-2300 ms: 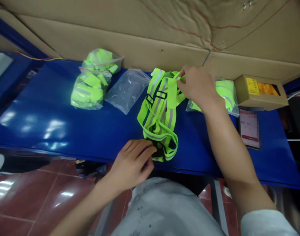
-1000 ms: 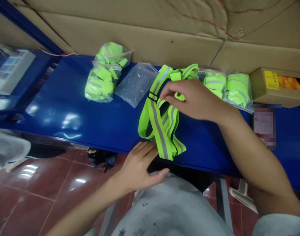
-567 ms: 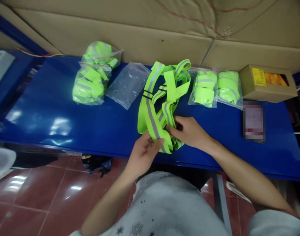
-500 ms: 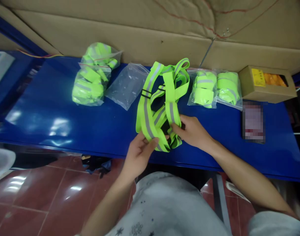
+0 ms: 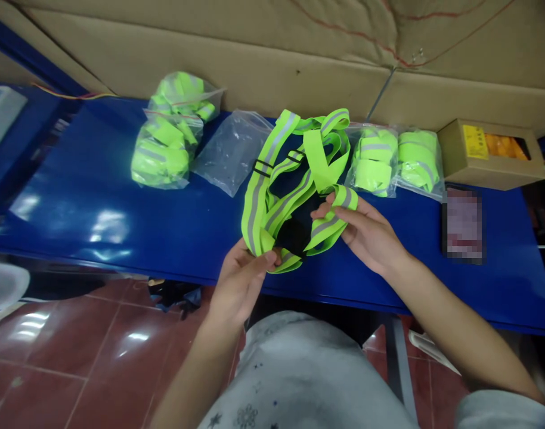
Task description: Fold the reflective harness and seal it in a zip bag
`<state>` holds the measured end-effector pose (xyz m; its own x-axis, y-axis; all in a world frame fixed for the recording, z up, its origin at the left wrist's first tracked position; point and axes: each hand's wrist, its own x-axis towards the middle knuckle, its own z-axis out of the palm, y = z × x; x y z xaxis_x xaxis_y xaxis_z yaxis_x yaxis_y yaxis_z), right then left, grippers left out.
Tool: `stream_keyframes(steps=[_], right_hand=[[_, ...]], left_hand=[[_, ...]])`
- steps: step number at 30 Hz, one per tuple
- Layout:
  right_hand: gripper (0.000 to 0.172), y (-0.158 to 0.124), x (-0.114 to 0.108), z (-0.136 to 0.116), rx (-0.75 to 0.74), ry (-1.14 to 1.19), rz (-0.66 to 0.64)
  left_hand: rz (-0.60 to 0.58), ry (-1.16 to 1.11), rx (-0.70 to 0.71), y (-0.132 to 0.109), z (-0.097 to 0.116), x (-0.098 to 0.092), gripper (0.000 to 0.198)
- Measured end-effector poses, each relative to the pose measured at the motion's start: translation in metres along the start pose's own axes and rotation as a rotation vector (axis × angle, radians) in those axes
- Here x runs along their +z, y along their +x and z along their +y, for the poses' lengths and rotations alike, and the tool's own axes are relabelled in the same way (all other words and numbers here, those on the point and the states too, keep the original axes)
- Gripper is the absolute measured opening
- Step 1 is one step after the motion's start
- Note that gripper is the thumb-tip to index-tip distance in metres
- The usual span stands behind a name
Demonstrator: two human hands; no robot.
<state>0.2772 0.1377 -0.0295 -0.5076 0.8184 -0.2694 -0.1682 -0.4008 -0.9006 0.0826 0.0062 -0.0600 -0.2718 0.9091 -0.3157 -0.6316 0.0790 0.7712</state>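
A neon-yellow reflective harness [image 5: 256, 205] of elastic straps with grey stripes and black sliders lies in loose loops on the blue table. At its near left edge, my left hand [image 5: 243, 277] pinches the straps between thumb and fingers. My right hand [image 5: 366, 229] grips a strap loop on the right side, its fingers passing behind the band. Dark material shows between the two hands, partly covered by straps. Just left of the harness lies a flat clear plastic bag [image 5: 232, 152], with no straps visible inside.
Bagged yellow straps [image 5: 160, 155] sit at the back left, with another such bag [image 5: 183, 95] behind. Two more bags, one here [image 5: 374, 161], stand back right. Beyond them are a cardboard box [image 5: 496, 164] with orange contents and a blurred-out rectangular item [image 5: 464, 225]. A cardboard wall [image 5: 254, 65] borders the table.
My right hand has moved right and slightly up, folding a strap loop outward. My left hand has shifted a little left. The gap between the straps has widened.
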Motion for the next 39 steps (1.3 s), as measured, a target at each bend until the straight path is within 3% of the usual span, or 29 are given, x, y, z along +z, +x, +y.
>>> stream_keyframes(steps=[3,6,11,16,17,22,26,30,35,39], right_hand=[[0.02,0.003,-0.001,-0.003,0.075,0.252,0.074],[0.018,0.004,-0.004,-0.005,0.11,0.356,0.118],[0.015,0.0,-0.003,-0.009,0.091,0.397,0.108],[0.009,-0.003,-0.005,-0.02,0.066,0.402,0.078],[0.01,-0.003,-0.006,-0.022,0.056,0.39,0.079],[0.018,-0.002,-0.011,-0.027,0.062,0.303,0.029],[0.04,-0.002,-0.016,-0.027,0.16,0.291,-0.098],[0.045,-0.004,-0.019,-0.028,0.257,0.254,-0.146],[0.02,-0.007,-0.021,-0.037,0.143,0.236,0.029],[0.029,-0.005,-0.025,-0.045,0.217,0.249,0.101]], left_hand=[[0.056,-0.15,0.043,0.002,0.001,0.004,0.026],[0.082,-0.298,0.068,0.003,0.003,0.003,0.029],[0.0,-0.346,-0.045,0.004,0.007,-0.006,0.045],[-0.076,-0.263,-0.121,0.004,0.011,-0.009,0.019],[-0.067,-0.244,-0.102,0.003,0.013,-0.009,0.023],[0.013,-0.198,-0.002,-0.003,0.022,-0.01,0.069],[0.071,-0.242,0.066,-0.003,0.029,-0.014,0.063],[0.06,-0.329,0.078,0.003,0.034,-0.02,0.055],[0.1,-0.549,0.132,0.012,0.044,-0.028,0.065],[0.103,-0.633,0.141,0.015,0.053,-0.033,0.062]])
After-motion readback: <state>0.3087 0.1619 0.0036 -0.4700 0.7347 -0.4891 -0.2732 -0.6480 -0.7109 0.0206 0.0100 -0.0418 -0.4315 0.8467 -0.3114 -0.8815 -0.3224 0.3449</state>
